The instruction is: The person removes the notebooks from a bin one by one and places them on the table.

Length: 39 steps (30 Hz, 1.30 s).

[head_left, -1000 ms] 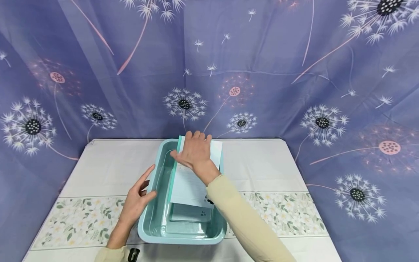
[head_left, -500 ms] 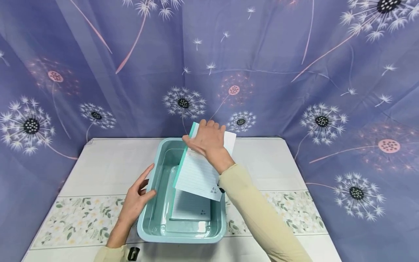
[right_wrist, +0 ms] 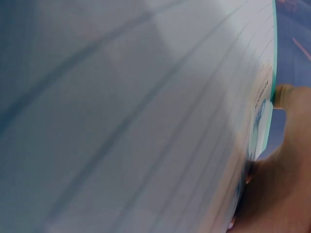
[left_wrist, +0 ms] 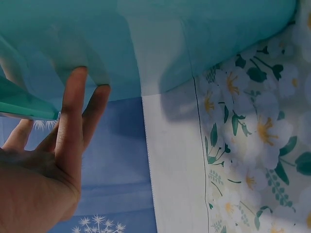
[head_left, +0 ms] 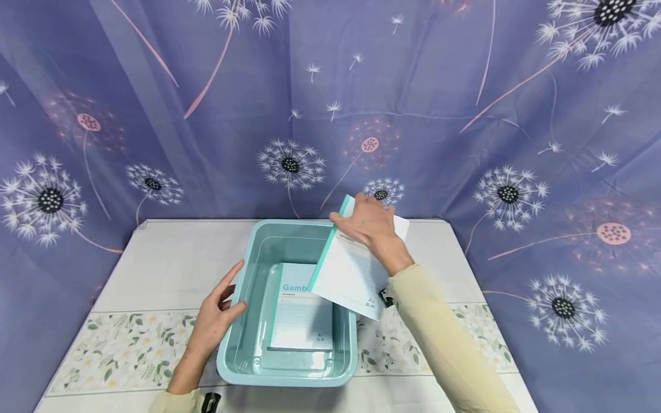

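My right hand (head_left: 369, 221) grips a notebook (head_left: 351, 275) near its top, thumb at the teal spine and fingers over the far edge. Tilted, this notebook is over the right rim of a teal plastic basin (head_left: 286, 378). Its lined white cover (right_wrist: 160, 107) fills most of the right wrist view. A second notebook (head_left: 299, 321), with "Gamb" showing in blue letters, lies flat in the basin, its upper right corner covered by the raised one. My left hand (head_left: 214, 315) rests at the basin's left side, fingers (left_wrist: 73, 116) extended along the outer wall.
The basin stands on a table with a white cloth (head_left: 181, 258) crossed by a floral band (head_left: 134, 350). Behind and on both sides hangs a purple curtain (head_left: 330, 69) with dandelion prints, close to the table's back edge.
My right hand has lifted the notebook from above the basin's middle and carried it right, uncovering more of the notebook underneath. My left hand has stayed at the basin's side.
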Motion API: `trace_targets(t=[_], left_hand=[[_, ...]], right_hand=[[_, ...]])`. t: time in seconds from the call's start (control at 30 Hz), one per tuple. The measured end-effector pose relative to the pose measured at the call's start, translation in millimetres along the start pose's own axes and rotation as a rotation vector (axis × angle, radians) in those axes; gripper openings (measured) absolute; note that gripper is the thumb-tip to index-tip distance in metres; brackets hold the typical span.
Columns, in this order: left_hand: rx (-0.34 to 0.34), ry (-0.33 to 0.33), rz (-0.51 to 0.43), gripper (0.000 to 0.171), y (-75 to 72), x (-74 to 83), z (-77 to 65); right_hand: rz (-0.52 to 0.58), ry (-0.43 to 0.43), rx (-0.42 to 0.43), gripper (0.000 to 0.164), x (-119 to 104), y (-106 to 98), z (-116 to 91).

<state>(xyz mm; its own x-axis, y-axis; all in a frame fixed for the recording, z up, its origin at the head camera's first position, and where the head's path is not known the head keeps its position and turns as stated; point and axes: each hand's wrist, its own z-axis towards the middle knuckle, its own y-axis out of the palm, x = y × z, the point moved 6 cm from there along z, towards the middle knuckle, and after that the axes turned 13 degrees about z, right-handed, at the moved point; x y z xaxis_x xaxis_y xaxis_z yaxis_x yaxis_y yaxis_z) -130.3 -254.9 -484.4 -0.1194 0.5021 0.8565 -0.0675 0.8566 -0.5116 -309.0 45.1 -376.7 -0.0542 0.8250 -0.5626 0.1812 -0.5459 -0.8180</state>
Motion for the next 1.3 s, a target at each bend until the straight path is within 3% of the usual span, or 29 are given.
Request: trace_targets(t=[0.2, 0.4, 0.57, 0.8, 1.03, 1.3], left_hand=[[-0.007, -0.033, 0.012, 0.081, 2.5, -2.1, -0.8], [-0.003, -0.015, 0.006, 0.081, 0.5, -1.5, -1.1], [-0.005, -0.013, 0.005, 0.081, 0.5, -2.2, -1.4], [-0.005, -0.034, -0.028, 0.081, 0.6, -2.9, 0.3], [0.011, -0.041, -0.023, 0.081, 1.3, -0.3, 2.9], [0.016, -0.049, -0.031, 0.080, 1.1, -2.9, 1.7]], right_hand=[[0.019, 0.015, -0.028, 0.105, 40.5, -12.7, -2.6], [0.041, 0.012, -0.083, 0.107, 82.3, -22.6, 1.7], [-0.022, 0.009, -0.103, 0.102, 120.7, -23.3, 2.7], [-0.133, -0.046, -0.083, 0.092, 159.6, -19.0, 5.1], [-0.168, -0.087, -0.086, 0.088, 194.1, -6.8, 5.8], [-0.184, -0.118, -0.121, 0.087, 214.5, 10.2, 6.6]])
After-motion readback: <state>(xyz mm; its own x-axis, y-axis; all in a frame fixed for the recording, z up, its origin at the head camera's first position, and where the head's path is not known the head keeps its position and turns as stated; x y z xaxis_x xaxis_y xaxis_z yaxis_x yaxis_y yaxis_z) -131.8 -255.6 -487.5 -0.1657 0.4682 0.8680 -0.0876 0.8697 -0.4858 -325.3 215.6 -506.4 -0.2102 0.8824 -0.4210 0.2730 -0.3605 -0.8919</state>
